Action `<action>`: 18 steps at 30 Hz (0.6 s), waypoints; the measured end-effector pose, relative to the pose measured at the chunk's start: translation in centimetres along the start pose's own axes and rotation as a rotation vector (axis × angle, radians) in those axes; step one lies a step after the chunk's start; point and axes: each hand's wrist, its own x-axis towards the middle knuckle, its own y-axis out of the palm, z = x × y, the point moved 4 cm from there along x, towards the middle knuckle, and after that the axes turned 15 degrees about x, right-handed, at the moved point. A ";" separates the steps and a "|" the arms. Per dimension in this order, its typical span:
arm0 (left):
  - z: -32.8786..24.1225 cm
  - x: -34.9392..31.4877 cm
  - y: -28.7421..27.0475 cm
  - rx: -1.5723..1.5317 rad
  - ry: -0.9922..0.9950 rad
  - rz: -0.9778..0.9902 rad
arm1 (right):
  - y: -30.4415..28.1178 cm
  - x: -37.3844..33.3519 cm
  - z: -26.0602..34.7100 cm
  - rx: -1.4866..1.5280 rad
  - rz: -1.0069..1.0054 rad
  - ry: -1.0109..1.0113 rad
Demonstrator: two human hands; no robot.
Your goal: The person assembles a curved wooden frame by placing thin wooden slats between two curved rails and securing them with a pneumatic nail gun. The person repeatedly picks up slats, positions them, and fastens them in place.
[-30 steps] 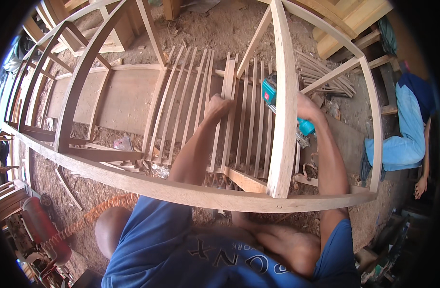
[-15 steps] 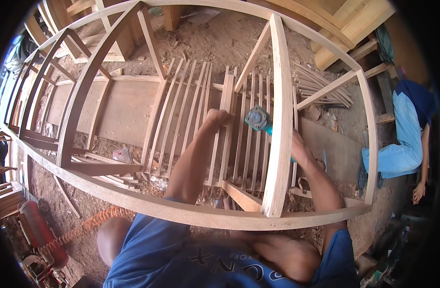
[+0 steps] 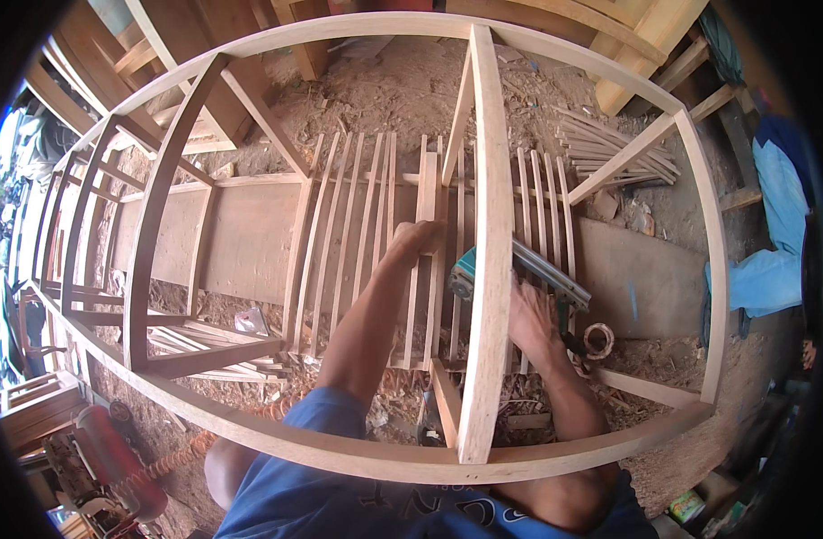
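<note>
Inside a large wooden frame [image 3: 483,269], my two arms reach down to a row of thin wooden slats [image 3: 349,225]. My left hand [image 3: 419,237] is closed around a short pale wooden strip [image 3: 427,187] standing among the slats near the middle. To its right, my right hand [image 3: 532,316] grips a teal and black air nail gun with a long silver magazine [image 3: 555,277]. The gun lies tilted over the slats, its teal head beside my left hand. An upright post of the frame hides the middle of the tool and part of my right fingers.
A heap of loose slats [image 3: 609,148] lies at the far right, and more strips [image 3: 223,350] at the left. An orange coiled hose [image 3: 160,458] runs from a red tank [image 3: 115,458]. Another person's light-blue trousers [image 3: 771,260] show at the right edge.
My right hand has turned and lowered the nail gun, so its silver magazine shows. My left hand keeps its grip on the strip. The whole view has shifted.
</note>
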 end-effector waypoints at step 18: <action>-4.4 -10.5 2.7 0.943 0.105 -0.733 | 2.4 -0.8 -3.2 0.103 -0.254 -0.121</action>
